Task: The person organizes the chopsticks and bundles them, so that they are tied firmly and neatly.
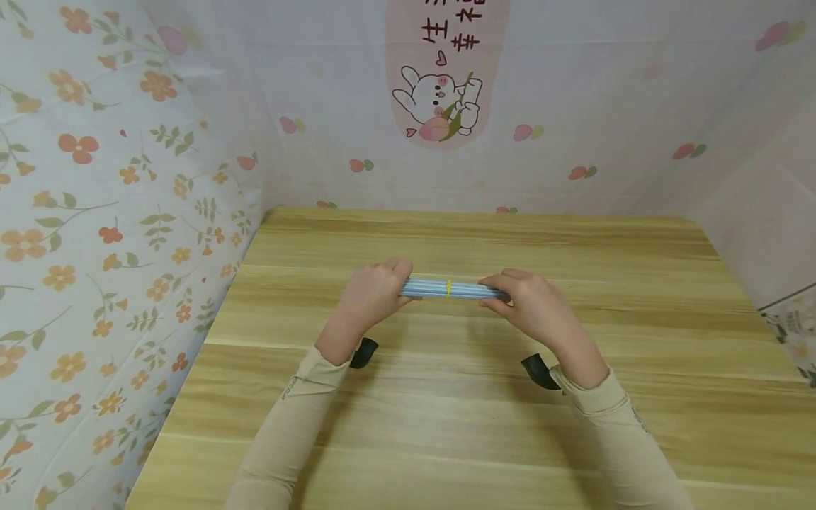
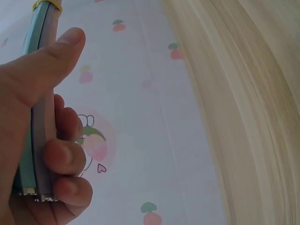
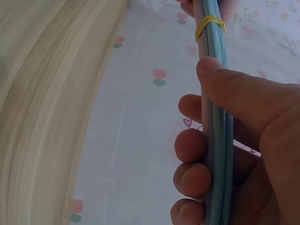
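Observation:
A bundle of slim pastel pencils [image 1: 426,288], blue, green and lilac, is held level above the table between both hands. A yellow rubber band [image 1: 448,288] binds it round the middle. My left hand [image 1: 376,289] grips the left end, its thumb lying along the pencils and its fingers curled round them. The right hand [image 1: 534,301] holds the other end in the same way. Pale, scalloped pencil ends [image 2: 29,191] show by the palm in the left wrist view. In the right wrist view, the far end of the bundle is hidden by the hand.
Under the hands is a wood-grain table [image 1: 440,425]. A pale cloth [image 1: 331,92] with flowers and a cartoon rabbit hangs behind it, and another flowered cloth [image 1: 83,234] hangs at the left. Black pieces [image 1: 540,372] sit at both wrists.

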The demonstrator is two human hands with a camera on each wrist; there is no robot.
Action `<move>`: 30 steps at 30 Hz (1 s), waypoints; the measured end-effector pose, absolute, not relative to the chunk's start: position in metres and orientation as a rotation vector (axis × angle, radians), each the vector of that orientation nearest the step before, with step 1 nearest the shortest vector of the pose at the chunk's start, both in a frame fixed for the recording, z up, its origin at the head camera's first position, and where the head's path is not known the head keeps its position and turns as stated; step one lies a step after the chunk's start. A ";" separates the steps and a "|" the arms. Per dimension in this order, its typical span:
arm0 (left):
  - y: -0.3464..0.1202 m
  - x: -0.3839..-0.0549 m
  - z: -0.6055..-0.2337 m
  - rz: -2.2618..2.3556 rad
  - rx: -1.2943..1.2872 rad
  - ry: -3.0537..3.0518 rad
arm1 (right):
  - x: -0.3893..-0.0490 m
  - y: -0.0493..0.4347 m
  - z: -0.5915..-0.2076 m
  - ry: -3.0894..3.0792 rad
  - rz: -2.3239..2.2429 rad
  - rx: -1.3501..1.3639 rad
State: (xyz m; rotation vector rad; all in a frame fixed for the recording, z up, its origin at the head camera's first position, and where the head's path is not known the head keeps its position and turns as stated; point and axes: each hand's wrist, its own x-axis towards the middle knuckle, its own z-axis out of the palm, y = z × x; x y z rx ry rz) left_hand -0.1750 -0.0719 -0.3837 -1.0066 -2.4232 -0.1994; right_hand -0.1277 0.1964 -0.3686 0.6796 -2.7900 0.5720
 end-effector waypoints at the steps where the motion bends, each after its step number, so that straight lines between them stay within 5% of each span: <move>1: -0.072 -0.175 -0.384 -0.208 -1.018 -2.413 | -0.128 0.196 -0.369 -2.789 0.575 0.679; 30: -0.092 -0.180 -0.391 -0.570 -1.138 -2.493 | -0.131 0.202 -0.381 -2.804 0.603 0.646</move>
